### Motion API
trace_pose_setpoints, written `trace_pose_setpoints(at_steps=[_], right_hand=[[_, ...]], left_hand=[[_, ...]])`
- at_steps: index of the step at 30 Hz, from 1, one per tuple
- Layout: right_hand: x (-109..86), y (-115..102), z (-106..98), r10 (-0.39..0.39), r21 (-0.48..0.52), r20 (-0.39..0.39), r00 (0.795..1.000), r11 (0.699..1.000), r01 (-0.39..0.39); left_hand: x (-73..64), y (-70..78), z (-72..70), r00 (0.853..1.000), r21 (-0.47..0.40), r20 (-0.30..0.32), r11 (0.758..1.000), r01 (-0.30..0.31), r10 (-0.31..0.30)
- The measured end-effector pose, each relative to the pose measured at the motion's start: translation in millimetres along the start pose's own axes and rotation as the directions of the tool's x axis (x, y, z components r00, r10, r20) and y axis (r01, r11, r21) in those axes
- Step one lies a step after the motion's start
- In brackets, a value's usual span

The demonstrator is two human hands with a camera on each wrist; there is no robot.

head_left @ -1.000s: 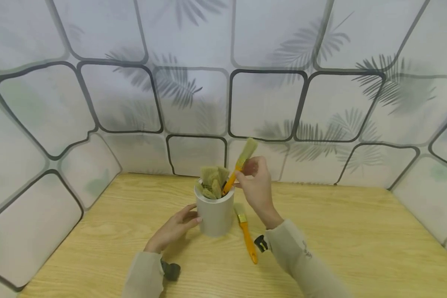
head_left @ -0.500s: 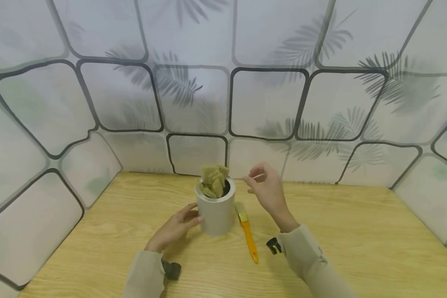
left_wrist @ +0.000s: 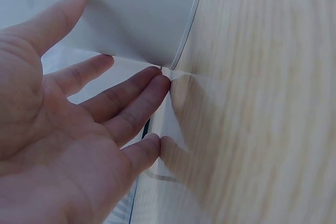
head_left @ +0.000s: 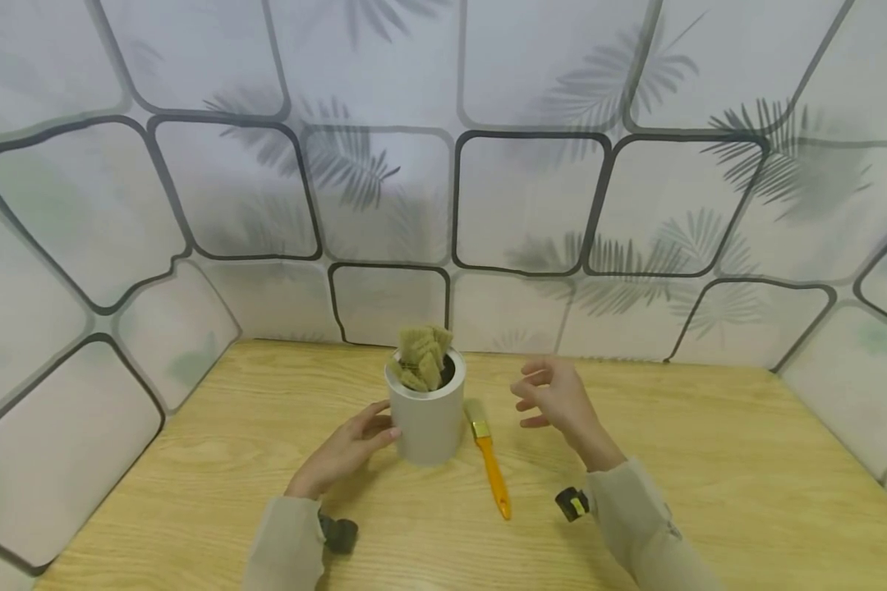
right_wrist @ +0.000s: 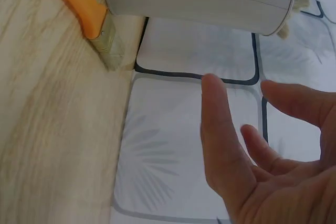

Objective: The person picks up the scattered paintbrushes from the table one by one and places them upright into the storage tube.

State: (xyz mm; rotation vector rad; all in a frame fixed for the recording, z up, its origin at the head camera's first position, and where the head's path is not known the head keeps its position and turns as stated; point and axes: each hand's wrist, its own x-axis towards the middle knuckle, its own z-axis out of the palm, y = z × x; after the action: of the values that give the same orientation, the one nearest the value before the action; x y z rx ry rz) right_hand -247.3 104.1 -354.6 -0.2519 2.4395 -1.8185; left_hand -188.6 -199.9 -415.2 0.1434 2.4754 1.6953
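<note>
A white cylindrical cup stands upright on the table, with several pale-bristled brushes bunched in it, bristles up; their handles are hidden inside. My left hand rests at the cup's left side, thumb toward its front. In the left wrist view, its fingers are nearly straight beside the cup's lower wall. One paintbrush with an orange handle lies on the table just right of the cup, bristles pointing away. My right hand hovers farther right, holding nothing, fingers loosely bent and spread.
The light wood table reaches back to a pale curtain-like wall patterned with dark outlines and leaves. It also rises at the left and right sides. Black strap fittings sit at both wrists.
My right hand has let go of an orange-handled paintbrush at the cup, where it joined the other brushes. That hand then drew back to the right and down. My left hand stays at the cup.
</note>
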Motion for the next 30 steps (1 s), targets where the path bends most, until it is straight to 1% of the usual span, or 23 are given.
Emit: trace_pose_setpoints(at_steps=[6, 12, 18, 25, 30], right_hand=[[-3.3, 10, 0, 0.075, -0.006, 0.082, 0.994, 0.997, -0.075], [-4.4, 18, 2, 0.114, -0.011, 0.137, 0.984, 0.993, -0.114], [-3.8, 24, 3, 0.135, -0.005, 0.175, 0.975, 0.991, -0.136], [-2.7, 30, 8, 0.185, 0.014, 0.203, 0.961, 0.981, -0.192], [-1.5, 32, 11, 0.201, -0.004, 0.215, 0.956, 0.979, -0.205]], left_hand=[[0.3, 0.6, -0.6, 1.0, 0.006, 0.006, 1.0, -0.004, 0.004], [-1.4, 1.5, -0.7, 1.0, 0.012, 0.026, 1.0, -0.012, 0.012], [-2.0, 2.1, 0.0, 1.0, 0.003, 0.026, 1.0, -0.01, 0.01], [-0.7, -0.5, 0.0, 1.0, 0.021, 0.016, 1.0, -0.005, 0.005], [0.6, 0.2, 0.3, 1.0, 0.011, 0.004, 1.0, 0.001, -0.001]])
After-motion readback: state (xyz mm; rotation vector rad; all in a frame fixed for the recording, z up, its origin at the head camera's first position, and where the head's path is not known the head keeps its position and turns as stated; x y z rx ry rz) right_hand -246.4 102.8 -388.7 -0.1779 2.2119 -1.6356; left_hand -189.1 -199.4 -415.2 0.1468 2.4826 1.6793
